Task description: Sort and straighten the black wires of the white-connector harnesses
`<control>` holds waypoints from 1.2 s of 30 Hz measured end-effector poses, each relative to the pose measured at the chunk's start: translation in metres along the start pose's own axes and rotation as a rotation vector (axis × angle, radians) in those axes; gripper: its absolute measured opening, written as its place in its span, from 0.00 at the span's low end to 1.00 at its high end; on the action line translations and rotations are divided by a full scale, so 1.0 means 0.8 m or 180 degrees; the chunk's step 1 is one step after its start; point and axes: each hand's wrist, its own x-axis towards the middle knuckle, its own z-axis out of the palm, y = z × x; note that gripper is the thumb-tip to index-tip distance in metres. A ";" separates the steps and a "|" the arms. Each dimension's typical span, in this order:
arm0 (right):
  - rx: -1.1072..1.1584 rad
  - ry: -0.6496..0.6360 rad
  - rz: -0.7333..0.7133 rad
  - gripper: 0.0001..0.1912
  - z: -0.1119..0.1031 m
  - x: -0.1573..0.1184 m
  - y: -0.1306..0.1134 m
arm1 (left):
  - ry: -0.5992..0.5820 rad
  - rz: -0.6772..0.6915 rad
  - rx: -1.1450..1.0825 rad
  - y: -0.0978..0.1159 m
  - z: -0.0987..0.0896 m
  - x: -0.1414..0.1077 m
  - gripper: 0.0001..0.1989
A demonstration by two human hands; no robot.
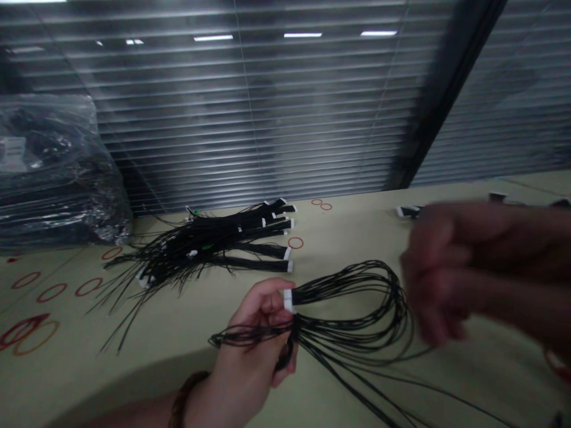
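1. Nearest the camera, the right hand (pixel 455 273) shows as a blur; its fingers curl in together, but whether they pinch a wire cannot be told.
2. Lower and nearer the centre, the left hand (pixel 259 359) has thumb and fingers clamped on a bundle of thin black wires (pixel 343 326); a white connector (pixel 288 300) sits at its fingertips.
3. From that grip the wires arc rightward and double back in a wide loop; a smaller loop crosses the left hand, and loose strands trail toward the lower right.
4. Judging by the hold, the step in hand is gathering the bundle into loops; the next move seems to call for a firm left pinch and careful handling of the loose strands.
5. The left forearm rises from the bottom edge, a bracelet (pixel 184 392) at the wrist; the right enters from the right edge, knuckles leftward.
6. Beyond, on the pale table (pixel 348 232), lie a wire pile (pixel 209 238) and red rings (pixel 38 321); a plastic bag (pixel 62 184) stands left.
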 end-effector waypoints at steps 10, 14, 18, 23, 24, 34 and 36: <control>-0.0258 -0.0318 -0.0912 0.08 0.069 -0.013 -0.036 | -0.0292 0.0178 -0.0268 -0.009 -0.002 -0.005 0.05; -0.0304 -0.0275 -0.0890 0.10 0.067 -0.014 -0.036 | -0.0337 0.0233 -0.0325 -0.009 -0.003 -0.004 0.06; -0.0309 -0.0266 -0.0937 0.09 0.067 -0.013 -0.036 | -0.0360 0.0247 -0.0376 -0.008 -0.003 -0.003 0.11; -0.0350 -0.0262 -0.0965 0.11 0.067 -0.010 -0.036 | -0.0462 0.0329 -0.0322 -0.009 -0.004 -0.002 0.06; -0.0345 -0.0282 -0.0943 0.11 0.067 -0.010 -0.037 | -0.0459 0.0329 -0.0312 -0.009 -0.004 -0.002 0.05; -0.0321 -0.0476 -0.0809 0.13 0.066 -0.011 -0.044 | -0.0443 0.0463 -0.0194 -0.009 0.001 -0.004 0.07; -0.0341 -0.0486 -0.0722 0.13 0.067 -0.010 -0.045 | -0.0459 0.0437 -0.0205 -0.007 0.001 -0.005 0.07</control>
